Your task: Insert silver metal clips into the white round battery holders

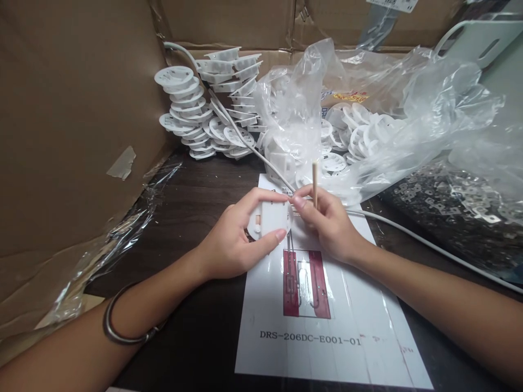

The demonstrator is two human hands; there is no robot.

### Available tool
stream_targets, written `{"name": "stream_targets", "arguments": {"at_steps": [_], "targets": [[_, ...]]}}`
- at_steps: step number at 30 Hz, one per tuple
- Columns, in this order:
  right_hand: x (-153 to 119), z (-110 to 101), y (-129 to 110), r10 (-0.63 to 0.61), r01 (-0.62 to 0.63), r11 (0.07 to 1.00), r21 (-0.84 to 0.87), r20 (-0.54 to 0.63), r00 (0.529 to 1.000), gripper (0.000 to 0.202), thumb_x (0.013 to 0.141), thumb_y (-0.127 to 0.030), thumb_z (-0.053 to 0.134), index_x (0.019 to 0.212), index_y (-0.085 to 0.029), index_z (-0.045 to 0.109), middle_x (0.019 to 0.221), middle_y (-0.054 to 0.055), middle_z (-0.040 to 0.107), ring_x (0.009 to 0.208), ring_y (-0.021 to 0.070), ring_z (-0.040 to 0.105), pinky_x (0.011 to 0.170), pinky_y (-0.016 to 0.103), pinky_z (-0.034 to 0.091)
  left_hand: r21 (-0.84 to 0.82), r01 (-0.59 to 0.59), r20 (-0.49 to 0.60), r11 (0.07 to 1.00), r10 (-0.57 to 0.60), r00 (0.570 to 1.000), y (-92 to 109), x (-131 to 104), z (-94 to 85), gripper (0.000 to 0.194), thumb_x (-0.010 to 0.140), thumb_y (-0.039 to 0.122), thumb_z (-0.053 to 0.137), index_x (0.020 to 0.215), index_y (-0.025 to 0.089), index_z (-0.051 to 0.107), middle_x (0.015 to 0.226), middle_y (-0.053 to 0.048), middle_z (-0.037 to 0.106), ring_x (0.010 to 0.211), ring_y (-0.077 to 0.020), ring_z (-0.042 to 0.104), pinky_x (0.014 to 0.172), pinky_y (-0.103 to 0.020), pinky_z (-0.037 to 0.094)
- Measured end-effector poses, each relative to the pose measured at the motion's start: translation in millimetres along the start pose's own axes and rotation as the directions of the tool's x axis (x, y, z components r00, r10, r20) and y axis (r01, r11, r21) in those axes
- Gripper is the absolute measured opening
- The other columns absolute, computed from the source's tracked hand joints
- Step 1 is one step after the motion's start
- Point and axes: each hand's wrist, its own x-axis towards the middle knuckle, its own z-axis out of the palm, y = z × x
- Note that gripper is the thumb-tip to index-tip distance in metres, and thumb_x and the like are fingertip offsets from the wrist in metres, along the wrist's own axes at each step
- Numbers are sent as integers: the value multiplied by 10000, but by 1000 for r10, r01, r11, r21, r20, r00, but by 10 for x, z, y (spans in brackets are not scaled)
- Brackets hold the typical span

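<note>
My left hand (237,234) grips a white plastic round part (273,218) with a raised rectangular block, thumb and index finger along its edges. My right hand (330,223) is closed around a thin wooden stick (315,182) that stands upright between its fingers. The right thumb and index fingertips meet at the upper right edge of the white part; whether they pinch anything small there I cannot tell. Beneath both hands lies a printed sheet (302,348) with a red and white diagram and the text "DRS-206DC-E001-01".
Stacks of white round parts (180,103) stand at the back left. Clear plastic bags (294,103) hold more at the back. At right lie many small metal pieces (469,190) in plastic. A grey cable (408,231) crosses the table. Cardboard walls (73,109) enclose the left and back.
</note>
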Motion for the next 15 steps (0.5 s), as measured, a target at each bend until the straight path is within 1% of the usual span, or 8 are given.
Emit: {"name": "stream_targets", "arguments": {"at_steps": [2, 4, 7, 9, 11, 13, 14, 15], "targets": [[-14, 14, -13, 5, -2, 999, -36, 101, 995, 288, 844, -425, 650, 789, -154, 567, 532, -76, 330, 453, 55, 278, 407, 217, 214, -49, 15, -16, 999, -16, 1000, 10, -6, 13, 386, 802, 218, 670, 1160, 247, 529, 695, 34, 623, 510, -125, 593, 480, -259, 505], [-18, 6, -23, 33, -29, 999, -31, 163, 986, 300, 844, -407, 652, 728, -149, 552, 528, -75, 327, 454, 50, 274, 407, 215, 205, -119, 53, -15, 991, -55, 998, 19, -9, 33, 383, 815, 222, 661, 1169, 251, 516, 665, 42, 610, 486, -121, 595, 463, -252, 515], [-16, -14, -27, 80, -92, 994, 58, 188, 979, 287, 841, -397, 659, 746, -157, 535, 493, -98, 295, 415, 40, 230, 384, 209, 179, -229, 132, 12, 964, -132, 991, 15, -2, 62, 336, 869, 268, 608, 1186, 249, 499, 593, 54, 573, 439, -118, 587, 425, -236, 524], [-19, -13, -23, 97, -112, 991, 67, 196, 976, 300, 837, -406, 662, 742, -158, 523, 492, -98, 310, 408, 37, 241, 378, 207, 187, -291, 186, 40, 938, -182, 982, -8, 12, 69, 297, 910, 327, 552, 1191, 246, 504, 588, 44, 576, 437, -123, 595, 423, -236, 534], [-23, -1, -11, 90, -98, 994, 40, 173, 981, 306, 832, -406, 669, 733, -156, 523, 501, -95, 318, 411, 35, 257, 380, 205, 206, -354, 225, 56, 908, -219, 974, -44, 30, 64, 350, 934, 387, 505, 1256, 259, 462, 633, 28, 602, 447, -130, 606, 422, -242, 538], [-25, 13, 14, 40, -43, 999, 29, 95, 995, 272, 812, -384, 696, 761, -157, 555, 497, -104, 278, 408, 33, 236, 382, 203, 211, -380, 229, 42, 896, -231, 972, -83, 45, 47, 467, 936, 441, 486, 1354, 277, 361, 681, 18, 619, 453, -134, 608, 408, -244, 526], [-25, 17, 29, 3, -4, 1000, 28, 52, 999, 241, 798, -362, 715, 796, -159, 584, 492, -110, 252, 405, 33, 219, 382, 204, 205, -358, 219, 26, 908, -225, 974, -99, 50, 36, 507, 933, 464, 481, 1379, 277, 332, 689, 15, 621, 459, -135, 606, 413, -246, 523], [-25, 19, 45, -35, 35, 999, 20, 17, 999, 211, 785, -335, 729, 837, -164, 618, 489, -112, 232, 406, 34, 206, 384, 207, 196, -311, 198, 8, 929, -206, 979, -111, 52, 23, 521, 929, 485, 475, 1382, 268, 337, 676, 16, 617, 469, -137, 602, 427, -249, 521]]}}
